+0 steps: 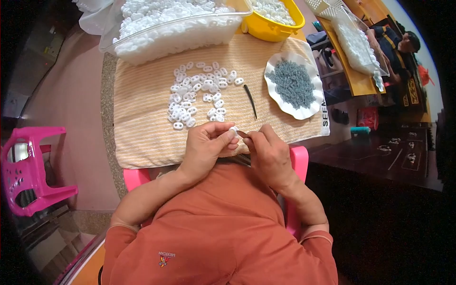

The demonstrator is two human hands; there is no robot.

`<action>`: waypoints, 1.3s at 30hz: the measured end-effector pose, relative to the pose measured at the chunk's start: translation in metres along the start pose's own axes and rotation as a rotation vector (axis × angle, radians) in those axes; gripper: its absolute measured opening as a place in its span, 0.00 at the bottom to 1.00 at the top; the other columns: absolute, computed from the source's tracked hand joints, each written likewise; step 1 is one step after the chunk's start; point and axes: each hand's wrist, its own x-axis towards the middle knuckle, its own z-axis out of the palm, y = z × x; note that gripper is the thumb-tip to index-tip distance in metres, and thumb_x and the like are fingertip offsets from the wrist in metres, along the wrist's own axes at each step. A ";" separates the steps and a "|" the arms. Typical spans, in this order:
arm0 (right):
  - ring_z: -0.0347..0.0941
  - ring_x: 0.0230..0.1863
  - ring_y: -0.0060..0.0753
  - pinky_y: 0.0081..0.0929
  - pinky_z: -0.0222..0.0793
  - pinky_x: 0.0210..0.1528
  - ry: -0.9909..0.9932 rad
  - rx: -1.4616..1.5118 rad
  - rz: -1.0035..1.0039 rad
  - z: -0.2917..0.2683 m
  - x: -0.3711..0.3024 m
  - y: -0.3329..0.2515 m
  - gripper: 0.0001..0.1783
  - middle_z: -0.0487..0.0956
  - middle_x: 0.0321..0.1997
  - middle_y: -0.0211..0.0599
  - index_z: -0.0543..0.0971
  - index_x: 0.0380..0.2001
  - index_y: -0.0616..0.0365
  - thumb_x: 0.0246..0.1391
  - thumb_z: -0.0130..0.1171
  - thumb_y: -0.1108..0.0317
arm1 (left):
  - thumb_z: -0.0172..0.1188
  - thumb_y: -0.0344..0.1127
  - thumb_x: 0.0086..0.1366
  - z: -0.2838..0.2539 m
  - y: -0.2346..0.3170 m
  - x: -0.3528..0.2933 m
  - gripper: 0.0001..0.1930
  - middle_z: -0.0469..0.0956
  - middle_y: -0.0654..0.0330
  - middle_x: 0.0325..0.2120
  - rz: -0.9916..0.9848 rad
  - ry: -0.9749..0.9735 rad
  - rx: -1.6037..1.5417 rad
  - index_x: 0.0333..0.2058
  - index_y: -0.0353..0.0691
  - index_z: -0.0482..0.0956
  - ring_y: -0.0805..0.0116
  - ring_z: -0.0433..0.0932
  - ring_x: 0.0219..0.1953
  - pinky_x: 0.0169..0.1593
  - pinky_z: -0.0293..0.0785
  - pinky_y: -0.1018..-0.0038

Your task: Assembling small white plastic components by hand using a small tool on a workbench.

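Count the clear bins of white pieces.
2: the large clear bin on the towel, left of the yellow basin; a second clear bin on the side table at upper right. Others may be hidden.

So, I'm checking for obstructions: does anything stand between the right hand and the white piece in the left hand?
Only the slim dark tool pinched by the right hand; it points at the white piece in the left hand. Nothing else visible stands between them.
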 end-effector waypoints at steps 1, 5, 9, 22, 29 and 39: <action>0.73 0.29 0.46 0.39 0.71 0.27 0.005 -0.091 -0.030 0.003 -0.002 0.000 0.04 0.69 0.30 0.42 0.72 0.29 0.60 0.52 0.54 0.71 | 0.59 0.30 0.65 0.001 0.000 0.000 0.13 0.79 0.57 0.32 0.002 -0.001 0.000 0.45 0.29 0.75 0.75 0.80 0.33 0.39 0.82 0.77; 0.73 0.31 0.43 0.35 0.72 0.25 0.004 -0.248 -0.090 0.006 -0.004 -0.001 0.06 0.68 0.30 0.39 0.72 0.31 0.58 0.48 0.53 0.70 | 0.58 0.30 0.66 0.002 0.000 -0.001 0.12 0.79 0.57 0.31 0.016 0.028 0.007 0.44 0.29 0.75 0.74 0.80 0.33 0.38 0.83 0.74; 0.73 0.31 0.45 0.38 0.71 0.26 0.024 -0.194 -0.070 0.006 0.000 -0.001 0.04 0.69 0.30 0.41 0.72 0.31 0.59 0.51 0.54 0.71 | 0.57 0.30 0.66 0.002 -0.001 0.000 0.11 0.79 0.58 0.31 0.019 0.029 -0.051 0.45 0.29 0.74 0.74 0.80 0.33 0.38 0.83 0.75; 0.69 0.25 0.24 0.25 0.65 0.27 0.163 0.618 0.320 -0.033 0.012 0.029 0.05 0.73 0.22 0.35 0.77 0.33 0.65 0.56 0.58 0.73 | 0.59 0.27 0.64 -0.001 -0.002 0.003 0.07 0.78 0.59 0.32 0.052 0.038 -0.080 0.40 0.34 0.75 0.73 0.79 0.33 0.39 0.79 0.77; 0.75 0.33 0.24 0.37 0.78 0.47 0.565 0.841 0.265 -0.070 0.016 0.077 0.07 0.76 0.30 0.34 0.74 0.37 0.65 0.62 0.53 0.71 | 0.59 0.27 0.63 0.000 0.001 0.003 0.09 0.79 0.59 0.31 0.061 0.020 -0.081 0.41 0.32 0.75 0.74 0.79 0.31 0.38 0.78 0.79; 0.75 0.37 0.30 0.40 0.74 0.51 0.624 0.675 -0.070 -0.060 -0.010 0.093 0.05 0.76 0.35 0.40 0.70 0.39 0.64 0.61 0.52 0.75 | 0.60 0.29 0.63 -0.001 0.000 0.004 0.08 0.79 0.59 0.33 0.047 -0.013 -0.081 0.40 0.35 0.75 0.74 0.79 0.33 0.38 0.78 0.78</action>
